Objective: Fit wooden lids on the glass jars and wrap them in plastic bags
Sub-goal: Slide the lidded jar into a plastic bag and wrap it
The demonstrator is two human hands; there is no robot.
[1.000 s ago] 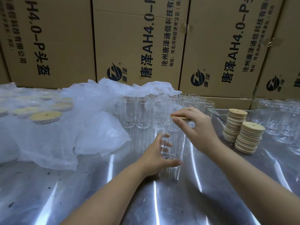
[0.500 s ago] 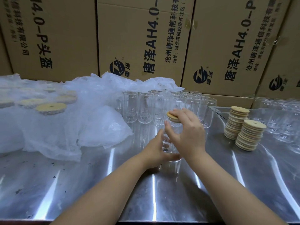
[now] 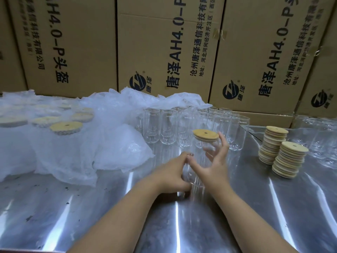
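Brown cardboard boxes (image 3: 164, 42) stand behind the clear glass jar (image 3: 197, 148), glossy steel table (image 3: 91, 207) under it, crumpled filmy bags (image 3: 116, 143) to its left, left hand (image 3: 173, 172) curled round its base, right hand (image 3: 215, 163) spread loose alongside, round wooden lid (image 3: 205, 134) capping it.

printed cardboard boxes (image 3: 164, 52) stand stacked in a wall behind the shiny, speckled metal table (image 3: 54, 216).

Table (image 3: 73, 207) free nearside, jars (image 3: 168, 128) behind; lid stacks (image 3: 284, 159) right, bags (image 3: 113, 143) left
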